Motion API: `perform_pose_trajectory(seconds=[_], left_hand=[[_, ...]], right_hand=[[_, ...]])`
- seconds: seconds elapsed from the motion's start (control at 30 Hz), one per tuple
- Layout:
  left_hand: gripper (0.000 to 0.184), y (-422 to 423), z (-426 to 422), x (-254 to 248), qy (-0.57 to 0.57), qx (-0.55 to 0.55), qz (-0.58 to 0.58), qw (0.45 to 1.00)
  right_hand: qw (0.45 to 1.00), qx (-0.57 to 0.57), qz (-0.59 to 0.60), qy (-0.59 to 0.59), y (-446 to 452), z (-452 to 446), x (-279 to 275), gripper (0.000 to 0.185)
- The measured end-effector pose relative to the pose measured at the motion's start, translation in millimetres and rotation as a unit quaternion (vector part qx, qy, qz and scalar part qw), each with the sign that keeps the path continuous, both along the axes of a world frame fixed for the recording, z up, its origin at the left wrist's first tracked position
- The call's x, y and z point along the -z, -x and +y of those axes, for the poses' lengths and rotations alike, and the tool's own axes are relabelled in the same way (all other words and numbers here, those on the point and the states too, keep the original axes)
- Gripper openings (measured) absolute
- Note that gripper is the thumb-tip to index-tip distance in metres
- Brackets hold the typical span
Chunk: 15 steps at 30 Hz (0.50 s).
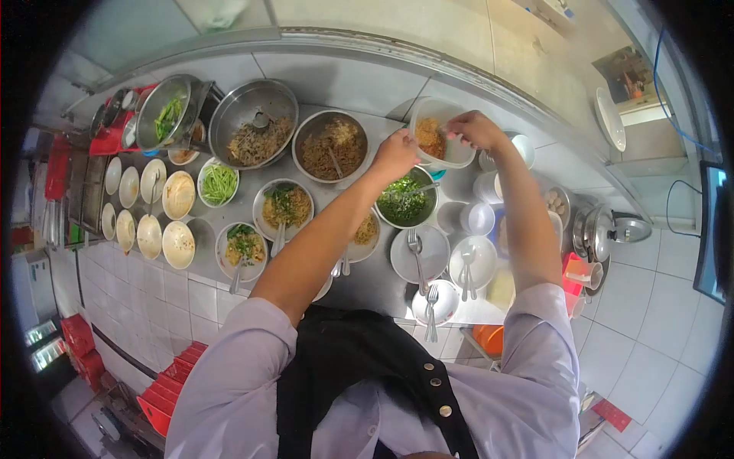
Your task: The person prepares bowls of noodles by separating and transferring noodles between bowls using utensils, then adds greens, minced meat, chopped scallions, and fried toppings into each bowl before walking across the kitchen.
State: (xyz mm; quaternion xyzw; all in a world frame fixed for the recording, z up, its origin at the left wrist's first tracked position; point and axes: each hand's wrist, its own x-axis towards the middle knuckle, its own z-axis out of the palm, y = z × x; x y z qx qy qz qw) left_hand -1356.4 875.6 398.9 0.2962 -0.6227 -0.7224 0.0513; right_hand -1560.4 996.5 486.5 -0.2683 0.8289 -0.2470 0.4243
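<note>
A translucent plastic tub [461, 157] with orange-brown crispy topping [430, 136] inside is tilted at the back of the counter. My left hand [396, 156] grips its left rim. My right hand [475, 130] is at the tub's right side, its fingers pinched together over the opening; what they hold, if anything, is too small to make out. Just below the tub sits a steel bowl of chopped green herbs [405, 200] with a spoon in it. Under my left forearm, a bowl of noodles [365, 233] is partly hidden.
Noodle bowls with greens [283, 208] and a steel basin of minced topping [331, 147] stand left. Several small stained bowls [178, 245] line the far left. White bowls with cutlery [420, 255] stand at the front right, near a lidded pot [600, 233]. A glass partition runs behind.
</note>
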Motion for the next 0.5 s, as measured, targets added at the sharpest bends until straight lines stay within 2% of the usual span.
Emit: perform_pose_trajectory(seconds=[0.07, 0.1, 0.13, 0.23, 0.3, 0.37, 0.43, 0.47, 0.5], left_hand=[[0.047, 8.4, 3.2, -3.0, 0.037, 0.001, -0.02, 0.999], [0.046, 26.6, -0.4, 22.7, 0.069, 0.025, -0.001, 0.997], [0.045, 52.9, -6.9, 69.4, 0.101, 0.048, 0.018, 0.994], [0.04, 58.5, -9.5, 51.4, 0.122, 0.026, -0.053, 0.991], [0.038, 53.5, -11.4, 13.6, 0.13, 0.02, -0.083, 0.988], [0.036, 47.2, -13.3, -6.3, 0.136, 0.054, -0.041, 0.988], [0.036, 39.4, -13.5, -26.4, 0.09, 0.08, 0.032, 0.992], [0.036, 33.7, -12.5, -36.0, 0.052, 0.087, 0.075, 0.992], [0.035, 26.3, -12.2, -43.5, 0.073, 0.096, 0.077, 0.99]], right_hand=[[0.999, 0.034, 0.004, 0.04, 4.6, 14.2, 1.3, 0.033], [0.997, 0.049, 0.007, 0.061, 6.8, 18.1, 1.0, 0.032], [0.996, 0.059, 0.012, 0.068, 4.6, 20.0, -3.9, 0.032], [0.992, 0.085, 0.025, 0.085, -1.6, 30.1, -17.3, 0.032], [0.992, 0.089, 0.03, 0.088, -1.8, 37.3, -20.7, 0.032], [0.988, 0.09, 0.062, 0.108, -3.9, 43.8, -27.4, 0.031], [0.984, 0.09, 0.094, 0.12, -16.5, 52.3, -44.4, 0.03], [0.983, 0.085, 0.11, 0.122, -27.1, 53.2, -62.2, 0.031], [0.981, 0.078, 0.126, 0.125, -37.8, 53.0, -79.5, 0.031]])
